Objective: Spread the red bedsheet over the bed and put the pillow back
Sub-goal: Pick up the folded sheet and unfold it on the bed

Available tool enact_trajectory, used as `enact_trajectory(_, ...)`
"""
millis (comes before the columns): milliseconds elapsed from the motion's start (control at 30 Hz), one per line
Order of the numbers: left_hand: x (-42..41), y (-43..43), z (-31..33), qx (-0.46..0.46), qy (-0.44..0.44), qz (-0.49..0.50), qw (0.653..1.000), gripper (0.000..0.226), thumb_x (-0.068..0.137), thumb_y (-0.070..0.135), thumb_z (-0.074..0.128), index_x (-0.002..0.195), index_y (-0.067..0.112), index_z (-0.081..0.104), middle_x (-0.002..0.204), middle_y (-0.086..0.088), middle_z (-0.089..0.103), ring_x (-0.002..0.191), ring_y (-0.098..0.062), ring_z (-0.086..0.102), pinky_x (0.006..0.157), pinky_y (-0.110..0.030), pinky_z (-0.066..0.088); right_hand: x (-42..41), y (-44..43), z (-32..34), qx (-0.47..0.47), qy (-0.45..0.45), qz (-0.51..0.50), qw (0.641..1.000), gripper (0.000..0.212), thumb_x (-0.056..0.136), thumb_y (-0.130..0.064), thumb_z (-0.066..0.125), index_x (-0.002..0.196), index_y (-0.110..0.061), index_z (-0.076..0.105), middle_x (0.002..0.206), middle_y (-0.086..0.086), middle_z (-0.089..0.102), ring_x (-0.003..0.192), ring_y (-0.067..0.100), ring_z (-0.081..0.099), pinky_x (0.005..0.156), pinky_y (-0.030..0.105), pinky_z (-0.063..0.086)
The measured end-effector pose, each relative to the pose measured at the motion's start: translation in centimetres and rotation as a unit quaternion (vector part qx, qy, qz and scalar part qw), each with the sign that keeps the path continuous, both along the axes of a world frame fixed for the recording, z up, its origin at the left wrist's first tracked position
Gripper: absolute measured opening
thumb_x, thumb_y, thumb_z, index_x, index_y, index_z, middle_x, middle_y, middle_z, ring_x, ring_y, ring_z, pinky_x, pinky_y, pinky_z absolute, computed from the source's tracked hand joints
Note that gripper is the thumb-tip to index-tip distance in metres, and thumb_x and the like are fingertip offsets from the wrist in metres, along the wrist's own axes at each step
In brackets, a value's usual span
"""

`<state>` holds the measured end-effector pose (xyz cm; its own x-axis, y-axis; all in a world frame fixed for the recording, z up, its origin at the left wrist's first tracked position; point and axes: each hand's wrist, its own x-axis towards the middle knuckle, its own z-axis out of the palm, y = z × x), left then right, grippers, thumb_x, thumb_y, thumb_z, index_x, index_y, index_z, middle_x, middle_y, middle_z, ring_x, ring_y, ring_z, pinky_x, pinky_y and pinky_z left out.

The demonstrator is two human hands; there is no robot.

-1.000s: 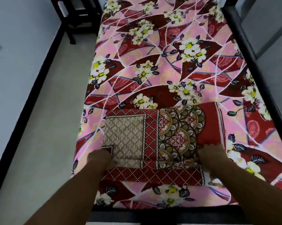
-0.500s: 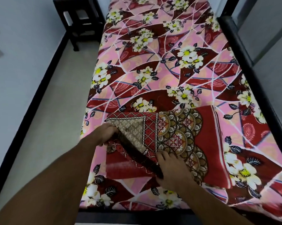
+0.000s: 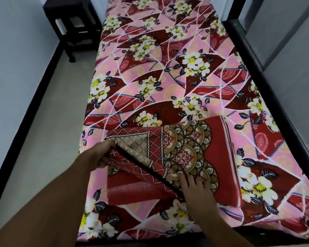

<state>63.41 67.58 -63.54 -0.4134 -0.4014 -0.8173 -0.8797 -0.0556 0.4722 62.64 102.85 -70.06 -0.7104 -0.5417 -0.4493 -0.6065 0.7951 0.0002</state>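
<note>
Peeling red bedsheet (image 3: 182, 150) wider — left hand (image 3: 99, 156) fingers pinching corner, right hand (image 3: 194, 188) flat

The folded red bedsheet (image 3: 216, 157) is matt printed cloth (its turned-up underside paler). The floral cover (image 3: 168, 86) beneath is smooth cloth. The bed frame (image 3: 296, 143) is black with a dull sheen, and the stool (image 3: 73, 20) looks like dark, faintly glossy wood.

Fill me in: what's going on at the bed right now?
A person at the near end of the bed is opening up a folded red bedsheet that lies on the floral cover. The left hand grips a lifted corner of the top layer and peels it back, while the right hand presses flat on the folds. The sheet is mostly folded and not yet spread. No pillow is in view.
</note>
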Motion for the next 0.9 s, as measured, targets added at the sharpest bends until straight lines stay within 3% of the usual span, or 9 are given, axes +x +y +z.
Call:
enact_trajectory(133, 0.5, -1.2, -0.9, -0.137, -0.037, -0.125, 0.982, 0.013, 0.091, 0.013, 0.061, 0.098, 0.002, 0.066, 0.059, -0.006, 0.050, 0.039, -0.013, 0.035, 0.037, -0.016, 0.024, -2.3, 1.9, 1.7, 0.058, -0.008, 0.031, 0.998, 0.059, 0.094, -0.013, 0.060, 0.148, -0.009, 0.035, 0.144, 0.014, 0.045, 0.124, 0.030, 0.053, 0.097, 0.041, 0.051)
enact_trajectory(233, 1.3, -1.4, -1.5, -0.238, -0.150, -0.342, 0.897, 0.011, 0.086, 0.017, 0.061, 0.093, 0.011, 0.067, 0.070, -0.003, 0.066, 0.063, -0.020, 0.068, 0.053, -0.023, 0.052, -4.2, 3.5, 3.1, 0.098, -0.017, 0.032, 0.995, 0.044, 0.094, -0.015, 0.057, 0.137, -0.013, 0.049, 0.137, 0.009, 0.052, 0.118, 0.025, 0.057, 0.093, 0.038, 0.053)
enact_trajectory(300, 1.5, -0.5, -0.8, -0.236, -0.230, -0.428, 0.841, 0.012, 0.087, 0.017, 0.061, 0.092, 0.013, 0.071, 0.081, 0.000, 0.074, 0.083, -0.017, 0.074, 0.074, -0.029, 0.059, -5.9, 4.2, 4.0, 0.126, -0.023, 0.031, 0.991, 0.034, 0.094, -0.019, 0.058, 0.128, -0.016, 0.056, 0.126, 0.004, 0.059, 0.112, 0.023, 0.060, 0.092, 0.037, 0.052)
enact_trajectory(400, 1.7, 1.2, -0.4, -0.199, -0.287, -0.466, 0.813, 0.036, 0.100, 0.012, 0.051, 0.133, 0.003, 0.057, 0.135, -0.007, 0.061, 0.127, -0.020, 0.058, 0.100, -0.027, 0.046, -8.7, 4.0, 6.3, 0.161, -0.037, 0.013, 0.986, 0.030, 0.092, -0.021, 0.057, 0.122, -0.023, 0.059, 0.123, 0.002, 0.063, 0.114, 0.023, 0.063, 0.094, 0.036, 0.050)
enact_trajectory(500, 0.7, 0.6, 0.8, -0.140, -0.292, -0.456, 0.829, 0.034, 0.101, 0.016, 0.051, 0.130, 0.002, 0.059, 0.139, -0.011, 0.059, 0.117, -0.018, 0.064, 0.093, -0.026, 0.051, -12.0, 2.0, 8.9, 0.170, -0.028, -0.017, 0.985, 0.025, 0.093, -0.021, 0.057, 0.118, -0.021, 0.061, 0.119, 0.001, 0.066, 0.111, 0.022, 0.065, 0.091, 0.036, 0.050)
enact_trajectory(600, -3.3, -3.6, 3.2, -0.139, -0.137, -0.263, 0.945, 0.021, 0.093, 0.024, 0.063, 0.084, 0.006, 0.067, 0.080, -0.015, 0.070, 0.041, -0.011, 0.055, 0.042, -0.018, 0.042, -17.1, -1.2, 12.8, 0.096, 0.065, -0.075, 0.990, 0.009, 0.096, -0.024, 0.055, 0.087, -0.021, 0.055, 0.088, -0.006, 0.060, 0.095, 0.019, 0.068, 0.088, 0.036, 0.050)
enact_trajectory(667, -7.1, -7.2, 5.9, -0.146, 0.063, -0.010, 0.987, 0.031, 0.081, 0.035, 0.075, 0.078, 0.006, 0.065, 0.073, -0.016, 0.066, 0.041, -0.017, 0.053, 0.042, -0.022, 0.048, -21.7, -3.5, 15.9, -0.003, 0.176, -0.146, 0.973, 0.022, 0.096, -0.026, 0.057, 0.076, -0.019, 0.050, 0.074, -0.003, 0.054, 0.082, 0.024, 0.063, 0.093, 0.040, 0.049)
enact_trajectory(767, -13.2, -10.1, 12.1, -0.081, 0.292, 0.206, 0.931, 0.025, 0.087, 0.035, 0.062, 0.091, 0.011, 0.058, 0.086, -0.011, 0.059, 0.054, -0.016, 0.061, 0.050, -0.030, 0.056, -28.3, -5.8, 20.2, -0.219, 0.325, -0.261, 0.882, 0.037, 0.090, -0.026, 0.063, 0.121, -0.006, 0.058, 0.119, 0.023, 0.059, 0.116, 0.040, 0.053, 0.110, 0.054, 0.033)
enact_trajectory(900, -17.2, -11.6, 15.4, -0.127, 0.408, 0.272, 0.862, 0.072, 0.070, 0.049, 0.067, 0.133, 0.018, 0.053, 0.089, -0.002, 0.060, 0.079, -0.019, 0.061, 0.062, -0.026, 0.053, -32.3, -7.6, 23.4, -0.349, 0.334, -0.296, 0.824, 0.075, 0.088, -0.020, 0.062, 0.154, -0.014, 0.025, 0.156, 0.019, 0.031, 0.140, 0.041, 0.034, 0.116, 0.055, 0.027)
